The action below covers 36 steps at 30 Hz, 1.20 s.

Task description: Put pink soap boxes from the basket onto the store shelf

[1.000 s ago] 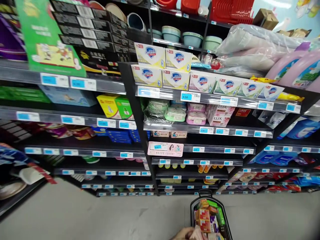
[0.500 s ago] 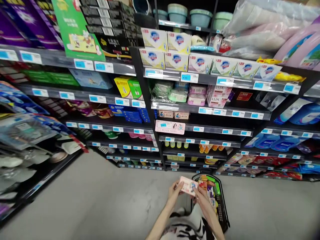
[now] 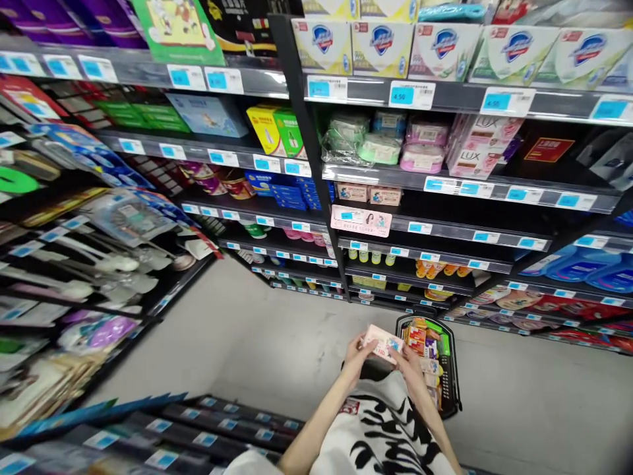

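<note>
Between my two hands is a small pink soap box (image 3: 383,344) with red lettering and a little printed figure. My left hand (image 3: 358,351) is closed round its left end, and my right hand (image 3: 408,362) grips its right end. The box is tilted, with its printed face up, above the floor and in front of my body. Just right of it a black shopping basket (image 3: 452,390) holds several colourful packages; my right forearm covers part of its near side. Similar pink boxes (image 3: 368,194) stand on a shelf ahead, above a pink label strip (image 3: 361,221).
Shelves ahead carry white soap boxes (image 3: 383,47), pink LUX boxes (image 3: 482,142) and a yellow box (image 3: 266,129). Packaged kitchen utensils (image 3: 119,264) line a rack on the left. Another shelf unit (image 3: 198,429) stands low at the near left. Grey floor (image 3: 257,330) lies between.
My view has tilted down and come closer to the shelves, so more of my shirt and the near shelf unit shows. Both hands keep hold of the soap box.
</note>
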Tool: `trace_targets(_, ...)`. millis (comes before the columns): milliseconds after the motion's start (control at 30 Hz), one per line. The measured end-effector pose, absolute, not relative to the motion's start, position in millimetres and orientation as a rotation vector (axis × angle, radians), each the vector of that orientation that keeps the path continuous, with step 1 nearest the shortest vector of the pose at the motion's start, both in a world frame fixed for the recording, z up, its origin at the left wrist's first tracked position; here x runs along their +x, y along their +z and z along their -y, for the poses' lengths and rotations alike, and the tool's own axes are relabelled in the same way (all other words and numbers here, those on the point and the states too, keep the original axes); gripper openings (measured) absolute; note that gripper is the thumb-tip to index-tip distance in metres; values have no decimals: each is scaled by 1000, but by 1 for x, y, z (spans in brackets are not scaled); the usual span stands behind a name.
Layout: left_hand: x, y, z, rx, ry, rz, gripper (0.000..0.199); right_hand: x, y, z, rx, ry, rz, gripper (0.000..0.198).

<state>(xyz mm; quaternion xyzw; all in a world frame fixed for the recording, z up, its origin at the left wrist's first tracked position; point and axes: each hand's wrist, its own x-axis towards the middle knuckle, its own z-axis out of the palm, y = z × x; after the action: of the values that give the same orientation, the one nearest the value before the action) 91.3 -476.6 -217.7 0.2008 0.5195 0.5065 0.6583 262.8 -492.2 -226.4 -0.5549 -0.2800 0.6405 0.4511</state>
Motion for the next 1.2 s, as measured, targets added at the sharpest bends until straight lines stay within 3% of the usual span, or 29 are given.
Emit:
trace_targets(267,52,-220,439,859,973,-1171,64,220,-225,482,-1296,1908,1015,46)
trace_targets(533,-23,-164,365,1377,731,-1119,58,141,-210,414,-1267,1727,539,66)
trace_targets(633,-51,-140,347,1544,626,-1079,69,114,-200,401,-1228,1652,350,68)
trace_targets(800,-67,-137,333,1857,353,-1004,108,97,-193,388,-1138,1583,191,65)
trace_targets(1000,-48,-154,321,1865,366,-952,117,110,-179,374,-1012,1681,161,59)
trace_targets(1200,-17,-132,323,1859,510,-970,108,138,-166,359,-1014,1586,154,66)
